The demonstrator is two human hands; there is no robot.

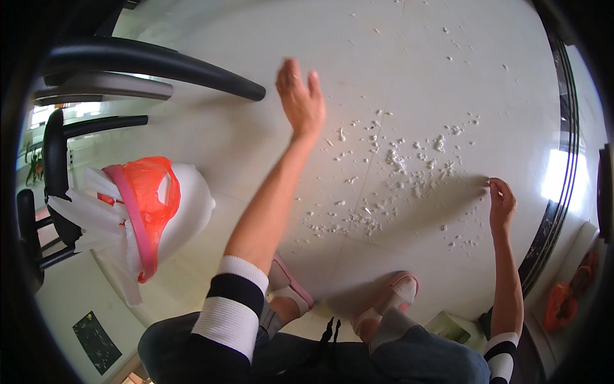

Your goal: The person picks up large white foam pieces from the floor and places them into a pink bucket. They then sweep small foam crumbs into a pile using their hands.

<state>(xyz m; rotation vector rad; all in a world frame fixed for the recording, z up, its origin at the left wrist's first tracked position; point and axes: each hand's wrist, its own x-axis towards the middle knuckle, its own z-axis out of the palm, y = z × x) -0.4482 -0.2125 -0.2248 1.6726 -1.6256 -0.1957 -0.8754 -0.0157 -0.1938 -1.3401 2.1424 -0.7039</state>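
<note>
White foam crumbs [395,161] lie scattered over a pale tiled floor [268,201] between my two hands. My left hand [301,98] is above the floor to the left of the crumbs, thumb apart from the fingers, with nothing visible in it. It is close to the end of a thick black furniture leg [211,77]. On the right, my right hand [502,204] is low at the edge of the scatter, its thumb and fingertips pinched together. No piece shows between those fingertips. My slippered feet [391,293] are on the floor below the crumbs.
On the left, a white bin [192,206] with a pink ring [134,221] and red plastic bag [148,180] holds broken white foam sheets [91,213]. Black chair parts [57,177] stand beyond it. A dark track [568,129] borders the floor on the right.
</note>
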